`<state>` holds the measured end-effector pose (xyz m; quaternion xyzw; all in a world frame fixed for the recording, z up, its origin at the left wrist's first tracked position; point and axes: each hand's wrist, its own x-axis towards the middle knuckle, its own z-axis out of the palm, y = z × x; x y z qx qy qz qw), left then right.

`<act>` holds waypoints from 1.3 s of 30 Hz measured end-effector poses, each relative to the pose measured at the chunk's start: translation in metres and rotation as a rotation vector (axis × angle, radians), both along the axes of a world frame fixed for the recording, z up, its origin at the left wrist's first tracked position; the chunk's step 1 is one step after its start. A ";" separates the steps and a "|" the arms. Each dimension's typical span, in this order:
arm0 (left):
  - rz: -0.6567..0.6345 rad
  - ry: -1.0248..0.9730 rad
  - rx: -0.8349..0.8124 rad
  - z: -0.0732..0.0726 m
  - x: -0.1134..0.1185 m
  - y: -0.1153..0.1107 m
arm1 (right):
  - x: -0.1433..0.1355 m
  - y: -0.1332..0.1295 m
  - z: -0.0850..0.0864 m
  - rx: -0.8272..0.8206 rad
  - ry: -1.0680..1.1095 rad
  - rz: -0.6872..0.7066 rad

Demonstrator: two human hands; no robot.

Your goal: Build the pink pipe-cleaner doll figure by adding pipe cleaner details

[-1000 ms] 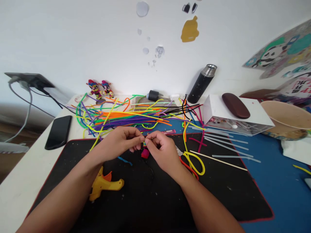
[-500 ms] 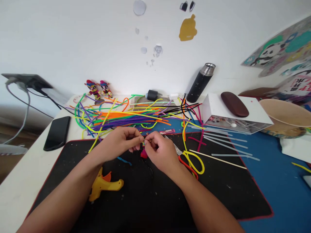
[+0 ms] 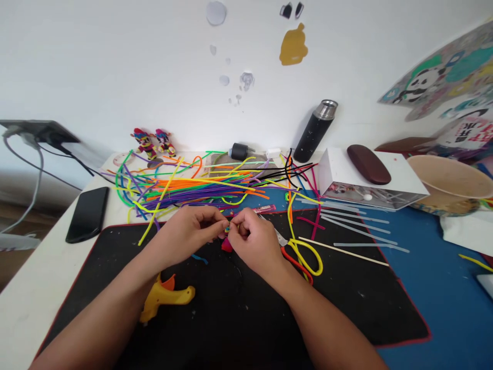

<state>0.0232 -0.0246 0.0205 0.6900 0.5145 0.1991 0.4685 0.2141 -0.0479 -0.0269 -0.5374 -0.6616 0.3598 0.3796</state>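
Note:
My left hand (image 3: pixel 194 229) and my right hand (image 3: pixel 254 239) meet over the black mat (image 3: pixel 231 318), thumbs and forefingers pinched close together. Between the fingertips is a small multicoloured figure of pipe cleaner (image 3: pixel 227 244), its magenta lower part showing beneath; the fingers hide most of it. Just right of my right hand lie scissors (image 3: pixel 311 255) with yellow and red handles. A yellow glue gun (image 3: pixel 169 296) rests partly behind my left forearm. A short blue pipe cleaner piece (image 3: pixel 200 259) is on the mat below my left hand.
A pile of coloured pipe cleaners (image 3: pixel 200 187) stretches along the back. Two small figures (image 3: pixel 144 143) stand by the wall. A black flask (image 3: pixel 315 132), a white box (image 3: pixel 408 180), clear glue sticks (image 3: pixel 358 226) and a wooden stick (image 3: pixel 342 251) are at the right; a phone (image 3: pixel 87 215) is left.
Both hands keep their pinch on the small figure, with only a slight shift of the fingers. The whole view has moved a little.

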 end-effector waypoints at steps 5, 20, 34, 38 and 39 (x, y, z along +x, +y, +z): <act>-0.006 0.104 0.117 0.004 0.008 -0.004 | 0.000 0.001 -0.003 -0.029 0.044 -0.040; 0.079 -0.054 -0.009 0.001 0.000 0.006 | 0.002 0.006 -0.005 -0.059 0.322 0.030; 0.097 -0.223 -0.139 -0.001 -0.003 0.013 | 0.002 0.002 -0.004 0.047 0.202 0.052; 0.098 -0.226 -0.147 -0.001 -0.003 0.013 | 0.002 0.001 -0.004 0.067 0.169 0.051; 0.097 -0.223 -0.150 -0.001 -0.003 0.013 | 0.003 0.001 -0.004 0.067 0.163 0.053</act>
